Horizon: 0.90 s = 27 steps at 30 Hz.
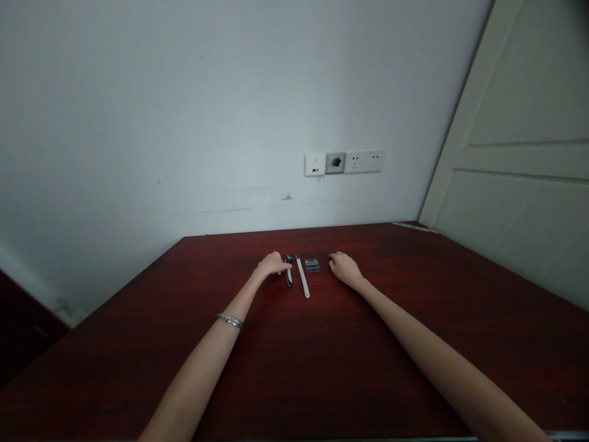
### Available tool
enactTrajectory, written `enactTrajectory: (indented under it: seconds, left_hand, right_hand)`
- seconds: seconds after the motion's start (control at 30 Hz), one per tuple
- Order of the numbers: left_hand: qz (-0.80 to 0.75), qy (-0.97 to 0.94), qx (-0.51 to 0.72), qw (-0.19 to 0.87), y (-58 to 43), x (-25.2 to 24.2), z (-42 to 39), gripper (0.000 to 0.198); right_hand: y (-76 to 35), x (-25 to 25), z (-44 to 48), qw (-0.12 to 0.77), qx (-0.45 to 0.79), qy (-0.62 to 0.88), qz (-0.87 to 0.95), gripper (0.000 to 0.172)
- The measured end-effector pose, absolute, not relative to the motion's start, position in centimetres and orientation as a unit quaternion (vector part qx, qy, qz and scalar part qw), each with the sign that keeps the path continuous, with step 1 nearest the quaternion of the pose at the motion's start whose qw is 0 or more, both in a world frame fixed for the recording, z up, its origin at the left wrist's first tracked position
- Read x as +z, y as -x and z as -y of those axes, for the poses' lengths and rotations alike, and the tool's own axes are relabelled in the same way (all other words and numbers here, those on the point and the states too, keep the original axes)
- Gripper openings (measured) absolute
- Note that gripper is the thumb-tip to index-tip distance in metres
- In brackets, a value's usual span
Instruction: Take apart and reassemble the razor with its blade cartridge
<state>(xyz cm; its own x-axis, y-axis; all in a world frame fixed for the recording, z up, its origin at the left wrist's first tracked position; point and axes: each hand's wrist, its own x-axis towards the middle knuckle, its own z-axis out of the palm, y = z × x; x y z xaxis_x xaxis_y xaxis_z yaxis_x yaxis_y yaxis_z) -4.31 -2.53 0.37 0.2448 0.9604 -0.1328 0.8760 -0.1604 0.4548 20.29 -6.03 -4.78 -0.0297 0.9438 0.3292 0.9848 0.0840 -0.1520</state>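
Observation:
My left hand [272, 264] rests on the dark red table [294, 344] with its fingers curled, the fingertips touching a small black razor-like tool [288, 272]. Just right of that lies a thin white stick [302, 277]. A small clear pack with teal bands [312, 265] sits beyond it. My right hand [344, 268] lies on the table to the right of the pack, fingers loosely curled and apart from it, nothing visibly in it. A silver bracelet [229, 320] circles my left wrist.
A white wall stands behind the table with a row of sockets [345, 162]. A pale door [519, 159] closes off the right side. A thin light strip [414, 226] lies at the table's far right corner.

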Motion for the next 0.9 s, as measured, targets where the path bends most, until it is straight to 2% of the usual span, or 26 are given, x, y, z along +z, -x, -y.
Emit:
enactTrajectory:
  seconds: [0.47, 0.7, 0.8, 0.9]
  left_hand:
    - [-0.634, -0.725, 0.138, 0.229, 3.5, -0.7, 2.4, 0.024]
    - [-0.631, -0.738, 0.154, 0.184, 3.4, -1.5, 1.8, 0.022]
    - [-0.618, -0.750, 0.165, 0.169, 3.5, -0.9, 1.8, 0.023]
    - [-0.598, -0.760, 0.196, 0.162, 3.4, 0.5, 2.3, 0.029]
  right_hand:
    - [-20.1, -4.2, 6.5, 0.169, -0.040, 0.684, 0.709, 0.036]
    - [-20.2, -4.6, 6.1, 0.182, -0.032, 0.679, 0.711, 0.035]
    - [-20.5, -4.8, 5.9, 0.210, -0.023, 0.679, 0.703, 0.036]
    - [-20.7, -4.6, 5.7, 0.286, 0.003, 0.669, 0.686, 0.037]
